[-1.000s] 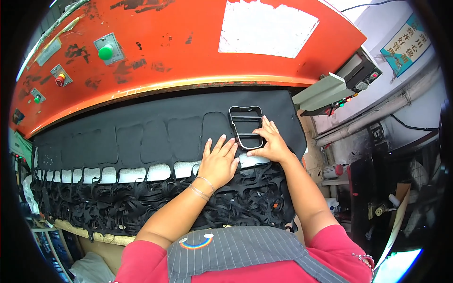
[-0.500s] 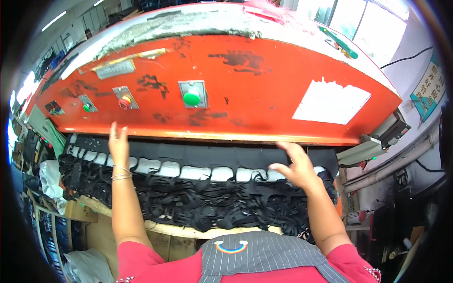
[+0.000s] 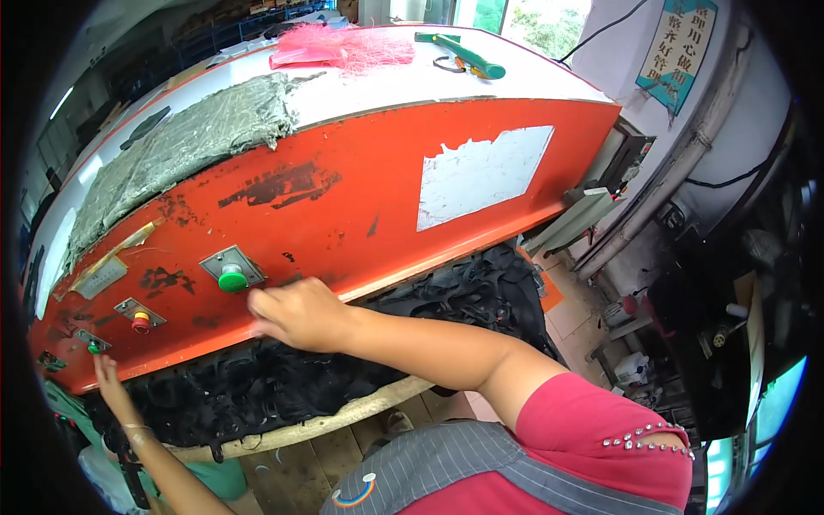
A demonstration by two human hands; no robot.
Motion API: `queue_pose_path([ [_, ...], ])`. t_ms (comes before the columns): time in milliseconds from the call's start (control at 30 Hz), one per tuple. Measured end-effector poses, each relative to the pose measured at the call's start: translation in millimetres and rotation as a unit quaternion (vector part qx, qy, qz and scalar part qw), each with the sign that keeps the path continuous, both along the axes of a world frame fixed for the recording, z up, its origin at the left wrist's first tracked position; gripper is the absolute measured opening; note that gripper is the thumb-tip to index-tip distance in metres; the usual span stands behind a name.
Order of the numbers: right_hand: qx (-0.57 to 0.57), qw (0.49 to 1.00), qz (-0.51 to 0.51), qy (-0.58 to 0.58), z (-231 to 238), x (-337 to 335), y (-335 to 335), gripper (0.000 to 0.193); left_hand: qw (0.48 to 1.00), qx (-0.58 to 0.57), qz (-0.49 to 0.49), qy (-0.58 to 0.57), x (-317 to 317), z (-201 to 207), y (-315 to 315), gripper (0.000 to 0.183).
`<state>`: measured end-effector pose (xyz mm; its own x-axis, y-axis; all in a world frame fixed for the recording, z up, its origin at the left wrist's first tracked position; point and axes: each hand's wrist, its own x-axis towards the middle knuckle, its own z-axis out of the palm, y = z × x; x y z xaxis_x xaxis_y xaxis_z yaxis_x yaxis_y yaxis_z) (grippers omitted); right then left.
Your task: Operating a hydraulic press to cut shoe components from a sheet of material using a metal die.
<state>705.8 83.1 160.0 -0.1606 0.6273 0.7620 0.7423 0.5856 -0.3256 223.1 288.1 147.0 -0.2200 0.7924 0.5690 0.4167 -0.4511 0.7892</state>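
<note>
My left hand [image 3: 110, 379] is at the lower left of the red machine front, fingers stretched out. Its fingertips are right by a small green button [image 3: 93, 347]; I cannot tell whether they touch it. Just below a large green push button [image 3: 232, 279], my right hand [image 3: 300, 316] is loosely curled, slightly blurred, with nothing visible in it. Both hands are in front of the red machine panel [image 3: 360, 215]. Under its lower edge lies a tangled mass of black strips [image 3: 283, 382], partly hidden by my right arm.
A red-and-yellow knob [image 3: 141, 323] sits between the green buttons. On the machine's top are a grey ragged cloth [image 3: 189, 137], pink netting [image 3: 360, 50] and a green-handled tool [image 3: 472, 58]. A pale wooden edge [image 3: 300, 431] runs along the front of the strips.
The view has swung right. Both hands have left the black strips for the button panel; my right hand has crossed leftward and curled. The white patches among the strips no longer show.
</note>
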Motion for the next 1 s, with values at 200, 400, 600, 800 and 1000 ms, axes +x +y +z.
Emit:
queue_pose_path([
  [200,-0.389,0.907,0.034,-0.158,-82.8,53.2,-120.4,0.052,0.948,-0.03,-0.254,0.192,253.0,-66.5,-224.3,0.011],
  [400,-0.199,0.953,-0.106,-0.203,-161.1,52.1,-179.8,0.028,0.879,-0.002,-0.334,0.339,370.4,-120.8,-317.1,0.017],
  [600,-0.17,0.966,-0.111,-0.157,-161.1,79.8,-181.6,0.011,0.91,0.002,-0.247,0.333,409.8,-133.5,-328.8,0.013],
  [800,-0.306,0.938,0.145,-0.078,-145.3,154.3,-181.0,0.018,0.844,-0.139,-0.284,0.432,431.2,-119.3,-307.7,0.018],
  [1000,-0.219,0.948,-0.06,-0.225,-91.4,295.3,-83.7,0.028,0.861,-0.093,-0.385,0.317,538.9,-103.1,-259.2,0.018],
])
